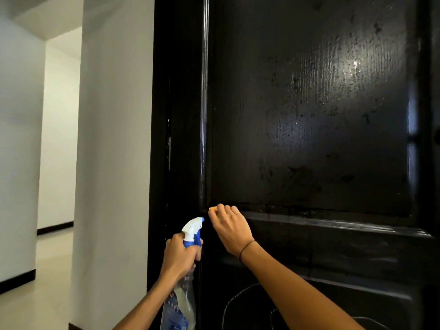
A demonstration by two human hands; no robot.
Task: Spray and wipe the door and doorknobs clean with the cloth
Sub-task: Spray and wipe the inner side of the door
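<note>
Glossy black panelled wooden door point(309, 115) fills right side, upper panel speckled with spray droplets. Right hand point(228, 225), fingers curled, presses small orange cloth point(212, 208) into panel's lower-left corner. Left hand point(179, 253) grips clear spray bottle with white-blue trigger head point(190, 231) beside door edge. White wall point(114, 139) left; pale tiled floor point(47, 282) beyond.

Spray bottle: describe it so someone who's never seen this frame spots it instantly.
Start at the big glossy black door filling the right side, then drop to its left edge near the bottom. There the left hand grips the neck of the spray bottle: clear body, white-and-blue trigger head, the only blue thing in view.
</note>
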